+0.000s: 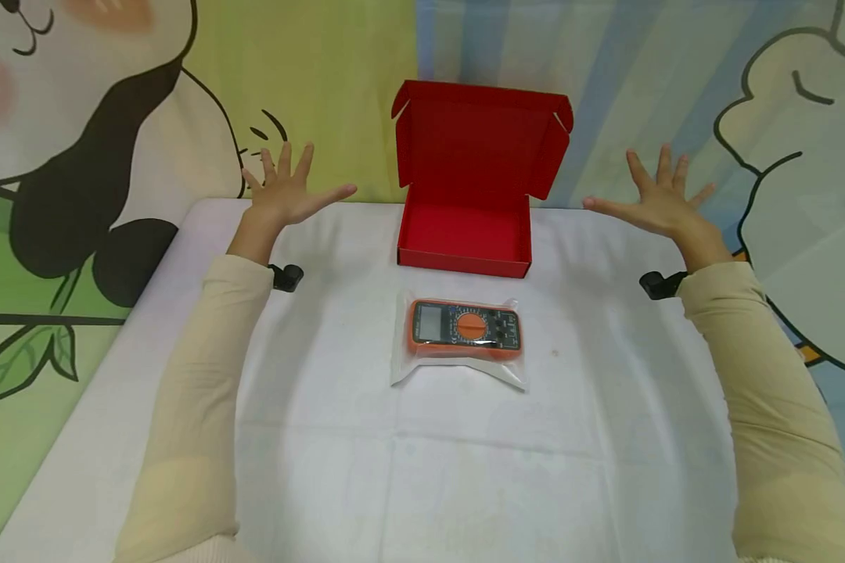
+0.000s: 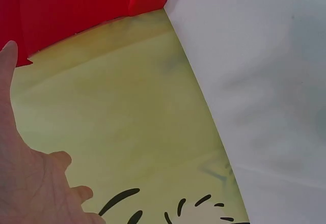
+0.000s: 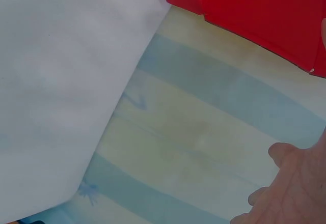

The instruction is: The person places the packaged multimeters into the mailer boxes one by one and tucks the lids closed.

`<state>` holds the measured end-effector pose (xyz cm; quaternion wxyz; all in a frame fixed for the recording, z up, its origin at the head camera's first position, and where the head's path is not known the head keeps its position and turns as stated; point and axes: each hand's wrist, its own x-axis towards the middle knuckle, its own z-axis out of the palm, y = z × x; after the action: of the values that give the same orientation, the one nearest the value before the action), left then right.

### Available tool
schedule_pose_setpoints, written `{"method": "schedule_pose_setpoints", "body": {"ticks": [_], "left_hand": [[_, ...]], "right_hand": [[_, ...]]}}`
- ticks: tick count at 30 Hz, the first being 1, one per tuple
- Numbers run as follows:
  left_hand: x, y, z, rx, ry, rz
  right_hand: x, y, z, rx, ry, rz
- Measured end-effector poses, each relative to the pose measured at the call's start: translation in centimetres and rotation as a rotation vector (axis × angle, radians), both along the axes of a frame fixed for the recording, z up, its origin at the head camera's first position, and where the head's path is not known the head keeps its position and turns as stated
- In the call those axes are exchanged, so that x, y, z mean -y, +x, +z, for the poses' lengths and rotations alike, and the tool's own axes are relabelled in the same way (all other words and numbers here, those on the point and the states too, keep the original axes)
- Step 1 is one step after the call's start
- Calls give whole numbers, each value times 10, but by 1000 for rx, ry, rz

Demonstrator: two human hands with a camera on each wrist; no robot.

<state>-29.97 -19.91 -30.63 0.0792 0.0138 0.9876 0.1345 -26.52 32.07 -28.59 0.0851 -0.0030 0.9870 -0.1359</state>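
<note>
My left hand (image 1: 282,195) is held out with its fingers spread, left of a red cardboard box (image 1: 465,262). To the right of the box my right hand (image 1: 665,202) has its fingers spread in the same way. Neither hand holds anything. The box stands at the table's far edge with its lid raised, showing its red inside. In front of it lies an orange and black multimeter (image 1: 468,327) in a clear plastic bag (image 1: 458,371), dial facing up. Both wrist views show part of the palm and fingers beside the red lid (image 2: 71,10).
A white cloth covers the table (image 1: 465,485). Behind it hangs a printed cartoon backdrop (image 1: 338,86), with stripes on the right and a panda figure (image 1: 63,141) on the left. A dark wrist camera (image 1: 289,277) sits on the left wrist, another camera (image 1: 658,285) on the right.
</note>
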Motion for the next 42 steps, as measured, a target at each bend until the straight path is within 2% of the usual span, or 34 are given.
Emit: {"method": "schedule_pose_setpoints", "body": {"ticks": [4, 12, 28, 42], "left_hand": [[0, 0, -2, -3, -7, -7], [-1, 4, -6, 4, -31, -65], [-18, 8, -21, -9, -41, -86], [-23, 14, -24, -43, -39, -111]], "right_hand": [[-1, 0, -2, -4, -5, 4], [-2, 2, -8, -4, -11, 8], [5, 6, -15, 8, 30, 22], [14, 12, -20, 6, -24, 60]]}}
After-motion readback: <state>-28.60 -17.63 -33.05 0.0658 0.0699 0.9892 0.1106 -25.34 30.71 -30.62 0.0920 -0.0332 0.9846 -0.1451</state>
